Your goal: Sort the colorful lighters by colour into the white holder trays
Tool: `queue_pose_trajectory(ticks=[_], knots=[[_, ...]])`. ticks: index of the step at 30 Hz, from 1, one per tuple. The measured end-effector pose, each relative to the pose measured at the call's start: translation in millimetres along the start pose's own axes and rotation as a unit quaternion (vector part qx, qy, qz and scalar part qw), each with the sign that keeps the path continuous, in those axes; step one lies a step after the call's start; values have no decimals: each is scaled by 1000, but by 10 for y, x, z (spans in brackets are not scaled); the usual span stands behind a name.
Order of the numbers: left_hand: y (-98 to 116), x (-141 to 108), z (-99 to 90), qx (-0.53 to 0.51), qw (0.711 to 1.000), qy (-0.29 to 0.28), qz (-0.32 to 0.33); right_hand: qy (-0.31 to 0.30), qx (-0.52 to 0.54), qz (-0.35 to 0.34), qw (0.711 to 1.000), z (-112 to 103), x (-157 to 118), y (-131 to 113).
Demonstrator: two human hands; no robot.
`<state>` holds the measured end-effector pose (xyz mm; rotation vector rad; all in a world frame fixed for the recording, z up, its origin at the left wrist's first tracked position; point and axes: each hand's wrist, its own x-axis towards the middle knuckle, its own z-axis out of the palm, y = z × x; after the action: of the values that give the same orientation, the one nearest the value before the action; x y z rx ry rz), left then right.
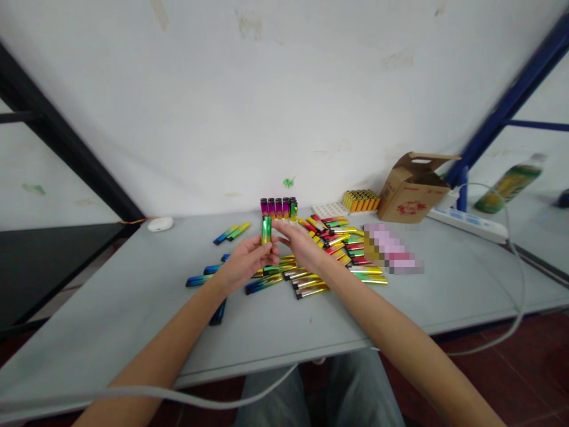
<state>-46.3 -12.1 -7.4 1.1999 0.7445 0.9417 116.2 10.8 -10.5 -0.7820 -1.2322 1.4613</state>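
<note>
My left hand [246, 261] holds a shiny green and yellow tube [266, 230] upright between thumb and fingers, in the middle of the table. Close beside it on the right is my right hand [299, 242], its fingers reaching toward the tube and spread a little; I see nothing held in them. Just behind the hands stands a row of purple tubes [278, 207] with dark caps, with a green and yellow one [294, 210] at its right end. Under and around my hands lie many metallic tubes, blue ones [200, 280] to the left and silver-yellow ones [311, 290] to the right.
A white perforated tray [330, 210] and a block of orange cylinders [362, 201] stand by the wall. Right of them are an open cardboard box [411, 193], a power strip [471, 224] and a bottle [511, 184]. A white case [160, 224] lies back left. A white cable crosses the front.
</note>
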Motion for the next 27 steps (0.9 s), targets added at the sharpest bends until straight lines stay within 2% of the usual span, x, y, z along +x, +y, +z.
queue_pose_trajectory(ticks=[2,7,13,19,27], knots=[[10,-9,-5,-42,999,2,-9,11,27,25,999,-23,5,-36],[17,0,-30,-82,996,-10,-25,-6,30,54,998,-58,7,-58],[-6,26,-33,-63,997,7,-31,2,25,35,999,-50,19,-1],[-15,7,-46,-54,998,-12,-28,-15,49,79,996,-80,-2,-76],[-24,28,-48,-89,994,48,-46,-30,105,70,992,-144,2,-138]])
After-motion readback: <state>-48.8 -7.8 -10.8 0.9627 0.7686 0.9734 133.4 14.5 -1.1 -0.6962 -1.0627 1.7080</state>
